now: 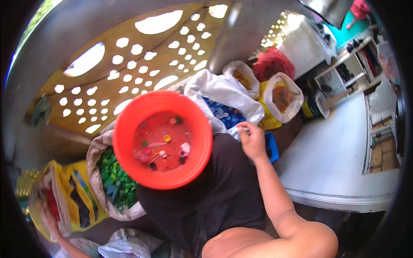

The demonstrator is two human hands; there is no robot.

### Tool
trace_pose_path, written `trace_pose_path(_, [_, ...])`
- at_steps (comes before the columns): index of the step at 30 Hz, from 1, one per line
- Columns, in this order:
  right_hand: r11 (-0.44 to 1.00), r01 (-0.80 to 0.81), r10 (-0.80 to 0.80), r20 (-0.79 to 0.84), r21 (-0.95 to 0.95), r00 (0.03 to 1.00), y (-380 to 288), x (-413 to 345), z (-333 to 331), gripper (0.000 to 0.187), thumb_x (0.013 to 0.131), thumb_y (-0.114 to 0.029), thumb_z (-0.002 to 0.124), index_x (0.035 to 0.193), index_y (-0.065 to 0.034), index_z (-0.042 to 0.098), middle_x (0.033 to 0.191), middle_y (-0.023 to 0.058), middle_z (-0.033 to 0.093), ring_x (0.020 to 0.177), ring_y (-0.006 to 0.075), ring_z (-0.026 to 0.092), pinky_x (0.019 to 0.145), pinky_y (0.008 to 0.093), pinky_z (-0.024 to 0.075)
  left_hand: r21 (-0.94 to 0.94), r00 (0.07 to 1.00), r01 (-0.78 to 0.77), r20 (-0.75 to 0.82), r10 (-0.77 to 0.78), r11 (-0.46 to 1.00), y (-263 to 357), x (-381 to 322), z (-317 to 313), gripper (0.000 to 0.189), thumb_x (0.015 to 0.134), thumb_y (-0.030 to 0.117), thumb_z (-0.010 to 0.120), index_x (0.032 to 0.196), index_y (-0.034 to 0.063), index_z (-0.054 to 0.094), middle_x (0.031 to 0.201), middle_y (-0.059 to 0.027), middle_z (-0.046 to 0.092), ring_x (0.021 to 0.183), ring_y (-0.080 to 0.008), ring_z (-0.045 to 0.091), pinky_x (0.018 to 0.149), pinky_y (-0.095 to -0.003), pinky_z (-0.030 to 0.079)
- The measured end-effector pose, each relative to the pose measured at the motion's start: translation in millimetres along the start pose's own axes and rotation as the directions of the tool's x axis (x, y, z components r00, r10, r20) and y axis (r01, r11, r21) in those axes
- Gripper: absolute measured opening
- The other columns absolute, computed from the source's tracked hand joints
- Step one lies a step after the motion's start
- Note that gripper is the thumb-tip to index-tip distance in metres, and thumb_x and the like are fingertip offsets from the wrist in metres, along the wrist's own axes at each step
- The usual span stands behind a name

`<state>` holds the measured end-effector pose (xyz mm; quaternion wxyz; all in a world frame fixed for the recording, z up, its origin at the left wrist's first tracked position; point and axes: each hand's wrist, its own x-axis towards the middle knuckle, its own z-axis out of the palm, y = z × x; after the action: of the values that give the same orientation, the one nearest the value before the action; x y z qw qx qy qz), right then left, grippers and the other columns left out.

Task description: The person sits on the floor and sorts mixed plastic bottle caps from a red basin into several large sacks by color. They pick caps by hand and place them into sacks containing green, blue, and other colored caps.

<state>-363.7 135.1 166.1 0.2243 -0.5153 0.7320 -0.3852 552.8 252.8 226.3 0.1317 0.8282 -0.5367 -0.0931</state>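
My right hand [251,138] pinches something whitish at the near edge of a white woven sack [206,82], apparently its rim. Blue plastic bottle caps [227,114] fill that sack's mouth. Far to the left, my left hand [48,214] is at the mouth of a yellow sack [75,196] with red contents [52,203]; blur hides its fingers. A red plastic tub [163,180] rests at my lap between the hands. Scattered in its bottom are several small pieces, among them a yellow cap [166,138] and a white stick [154,160].
Left of the tub stands a sack of green caps [117,180]. Beyond the blue caps are sacks with yellow [242,80] and orange-brown contents [284,98], plus a red mesh bag [274,64]. A blue container [272,146] sits by my right wrist. A perforated panel [106,80] rises ahead.
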Motion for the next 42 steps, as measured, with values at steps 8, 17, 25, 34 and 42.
trace_pose_path(8, [0.935,0.036,0.041,0.208,-0.353,0.977,227.3,126.6,60.5,0.019,0.087,-0.019,0.062,0.093,-0.0043,0.071,0.095,0.0198,0.07,0.093,0.0379,0.068,0.081,0.0464,0.0531,0.474,0.866,-0.021,-0.432,0.253,0.88,250.0,-79.9,18.8,0.046,0.086,0.037,0.077,0.12,0.0071,0.07,0.122,-0.0155,0.068,0.108,-0.0302,0.066,0.103,-0.048,0.048])
trace_pose_path(17, [0.833,-0.018,0.227,0.312,-0.553,0.922,295.7,182.2,127.8,0.025,0.084,-0.022,0.063,0.101,-0.0062,0.072,0.106,0.0211,0.069,0.107,0.0389,0.064,0.094,0.0495,0.0486,-0.236,0.74,-0.593,0.217,0.636,0.77,670.2,-77.4,254.3,0.02,0.073,0.001,0.071,0.093,0.0003,0.068,0.096,-0.0156,0.068,0.089,-0.0345,0.066,0.08,-0.0433,0.053])
trace_pose_path(25, [0.939,-0.199,0.282,0.297,-0.279,0.912,310.4,247.6,74.4,0.027,0.086,-0.021,0.058,0.106,-0.0027,0.062,0.102,0.0222,0.067,0.099,0.0403,0.063,0.088,0.0451,0.0488,-0.148,0.149,-0.842,0.86,0.487,0.518,873.0,-0.1,591.4,0.027,0.075,0.007,0.06,0.098,-0.0009,0.072,0.102,-0.0252,0.068,0.099,-0.04,0.066,0.087,-0.0456,0.054])
trace_pose_path(34, [0.856,-0.093,0.293,0.328,-0.509,0.898,318.4,223.8,98.7,0.055,0.091,-0.029,0.064,0.136,0.0005,0.051,0.137,0.0275,0.052,0.129,0.0424,0.049,0.111,0.0466,0.0384,-0.009,0.408,-0.863,0.576,0.708,0.505,871.0,18.2,731.0,0.066,0.088,0.01,0.056,0.151,0.002,0.036,0.159,-0.0216,0.03,0.148,-0.0371,0.026,0.123,-0.0438,0.022])
trace_pose_path(42, [0.865,-0.092,0.259,0.282,-0.493,0.924,329.8,230.0,112.5,0.063,0.086,-0.03,0.071,0.137,-0.0013,0.051,0.137,0.0253,0.054,0.129,0.0415,0.05,0.112,0.0463,0.0376,0.048,0.556,-0.778,0.517,0.651,0.626,861.2,16.7,745.5,0.058,0.091,0.012,0.052,0.148,0.0035,0.042,0.157,-0.0202,0.035,0.146,-0.0351,0.031,0.12,-0.0418,0.029])
